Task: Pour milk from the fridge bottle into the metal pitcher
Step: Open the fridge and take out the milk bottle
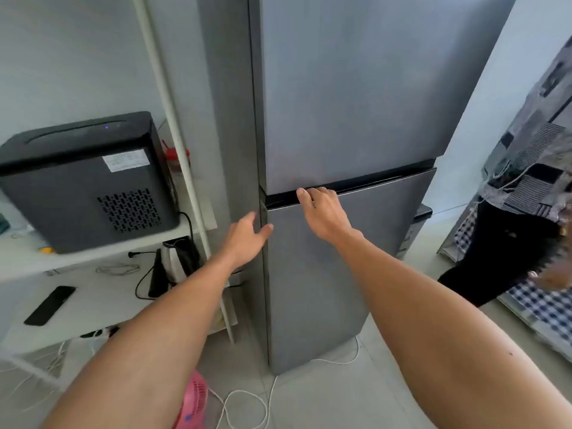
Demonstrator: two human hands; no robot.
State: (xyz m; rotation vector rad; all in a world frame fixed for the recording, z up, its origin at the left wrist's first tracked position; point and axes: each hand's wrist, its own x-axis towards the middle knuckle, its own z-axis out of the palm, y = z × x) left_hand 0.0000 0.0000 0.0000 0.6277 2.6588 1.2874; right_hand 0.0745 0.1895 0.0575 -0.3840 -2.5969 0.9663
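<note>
A tall grey two-door fridge (340, 103) stands straight ahead with both doors shut. My right hand (325, 212) rests on the top edge of the lower door (334, 289), its fingers hooked into the dark gap between the doors. My left hand (247, 236) is at the left edge of that lower door, fingers apart and fingertips touching it, holding nothing. No milk bottle or metal pitcher is in view.
A white shelf unit (93, 258) stands left of the fridge with a black appliance (86, 181), a kettle (179, 261) and a phone (49, 305). White cables (247, 397) and a pink object (193, 400) lie on the floor. Another person (526, 212) stands at the right.
</note>
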